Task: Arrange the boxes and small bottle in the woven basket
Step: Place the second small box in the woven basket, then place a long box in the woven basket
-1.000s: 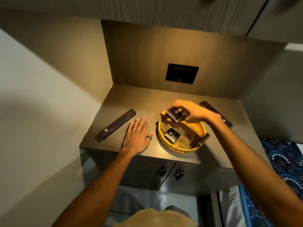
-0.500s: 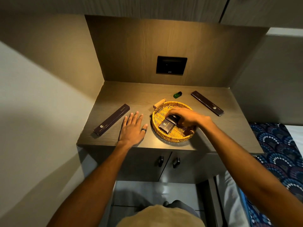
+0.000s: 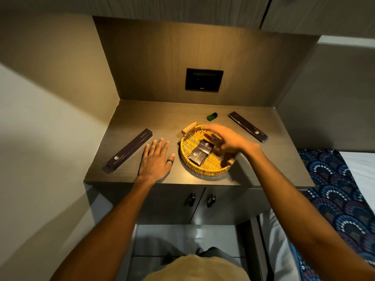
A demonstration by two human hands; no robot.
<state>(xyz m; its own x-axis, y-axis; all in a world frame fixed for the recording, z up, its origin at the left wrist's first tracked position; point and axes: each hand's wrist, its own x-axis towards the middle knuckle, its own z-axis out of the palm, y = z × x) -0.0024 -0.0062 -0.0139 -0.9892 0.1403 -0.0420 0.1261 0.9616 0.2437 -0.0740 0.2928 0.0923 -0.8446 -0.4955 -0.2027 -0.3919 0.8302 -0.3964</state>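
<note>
A round yellow woven basket (image 3: pixel 189 146) with wooden handles sits on the wooden counter. Two small dark boxes (image 3: pixel 202 153) lie side by side inside it. My right hand (image 3: pixel 225 137) hovers over the basket's right half, fingers spread and blurred, holding nothing. My left hand (image 3: pixel 157 159) lies flat on the counter left of the basket, with a ring on one finger. A long dark box (image 3: pixel 129 150) lies left of that hand. Another long dark box (image 3: pixel 247 126) lies at the back right. A small green bottle (image 3: pixel 212 116) lies on its side behind the basket.
The counter (image 3: pixel 142 118) sits in a wooden alcove with a black wall socket panel (image 3: pixel 204 80) at the back. Cabinet doors with two dark handles (image 3: pixel 200 199) are below the front edge. A patterned blue bedspread (image 3: pixel 341 191) is at the right.
My right hand put the second small box down in the basket beside the first, let go and is lifting away. The left hand stayed flat on the counter.
</note>
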